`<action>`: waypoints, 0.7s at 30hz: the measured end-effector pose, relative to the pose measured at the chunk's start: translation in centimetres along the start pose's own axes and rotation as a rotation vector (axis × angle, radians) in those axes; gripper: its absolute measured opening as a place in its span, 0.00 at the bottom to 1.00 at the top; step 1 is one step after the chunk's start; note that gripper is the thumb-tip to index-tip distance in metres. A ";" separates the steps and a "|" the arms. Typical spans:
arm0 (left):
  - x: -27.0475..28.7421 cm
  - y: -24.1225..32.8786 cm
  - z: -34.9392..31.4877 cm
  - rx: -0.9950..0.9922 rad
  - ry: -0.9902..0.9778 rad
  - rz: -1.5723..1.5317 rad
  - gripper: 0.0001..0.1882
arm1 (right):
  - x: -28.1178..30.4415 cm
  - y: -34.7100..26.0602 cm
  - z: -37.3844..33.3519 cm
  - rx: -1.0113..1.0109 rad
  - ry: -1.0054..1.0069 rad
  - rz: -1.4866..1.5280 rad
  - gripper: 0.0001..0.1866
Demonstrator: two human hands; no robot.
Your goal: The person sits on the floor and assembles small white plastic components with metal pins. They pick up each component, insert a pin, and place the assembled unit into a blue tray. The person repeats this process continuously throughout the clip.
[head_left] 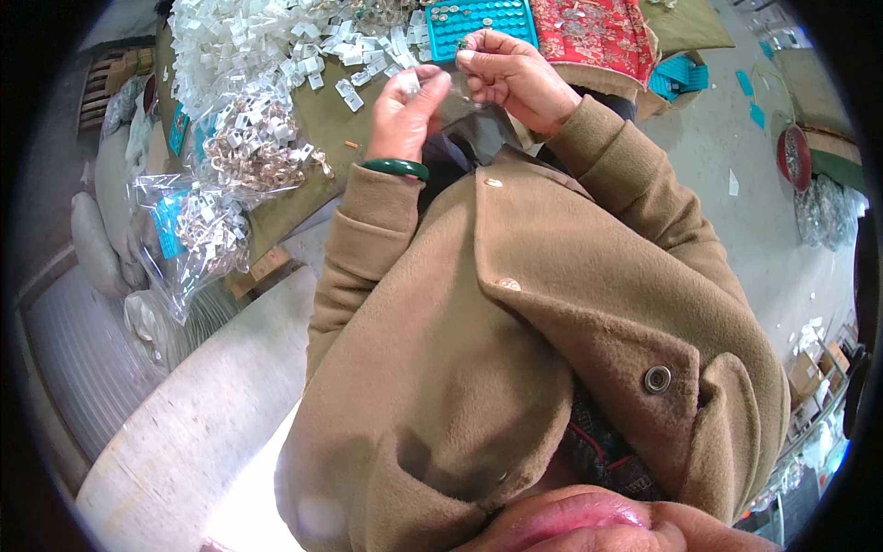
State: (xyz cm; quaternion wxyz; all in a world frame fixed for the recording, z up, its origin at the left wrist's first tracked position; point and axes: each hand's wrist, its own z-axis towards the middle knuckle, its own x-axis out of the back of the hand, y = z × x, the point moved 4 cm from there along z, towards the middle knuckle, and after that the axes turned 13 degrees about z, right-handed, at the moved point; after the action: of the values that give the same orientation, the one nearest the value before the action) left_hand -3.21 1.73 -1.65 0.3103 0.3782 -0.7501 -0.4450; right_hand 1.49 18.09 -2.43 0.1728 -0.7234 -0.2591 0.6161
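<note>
My left hand [403, 115] is closed, with a small white plastic tag [407, 85] showing between thumb and fingers. A green bangle [395, 168] circles that wrist. Close by on the right, my right hand [526, 85] pinches a small dark piece [463, 44] at its fingertips; its kind is too small to make out. Something thin and see-through [454, 103] hangs between the hands. Just beyond them lies a blue tray [483, 26] with rows of small round metallic pieces. A large heap of white plastic tags [248, 46] spreads over the table to the left.
Tagged chain-like pieces [253, 147] lie at the table's left, near a filled clear bag [198, 230] at its edge. Red patterned cloth [589, 41] is right of the tray, beside a box of blue pieces [679, 78]. A red bowl [793, 158] stands far right.
</note>
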 end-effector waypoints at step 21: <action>-2.2 0.4 -0.1 -0.283 0.058 -0.276 0.16 | -1.0 1.1 -1.4 0.181 0.187 -0.108 0.05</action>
State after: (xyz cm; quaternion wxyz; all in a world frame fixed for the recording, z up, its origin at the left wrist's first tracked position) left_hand -2.10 3.73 -1.51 0.3179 0.4428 -0.6118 -0.5732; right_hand 2.90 16.77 -2.03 0.2937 -0.7440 -0.2239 0.5567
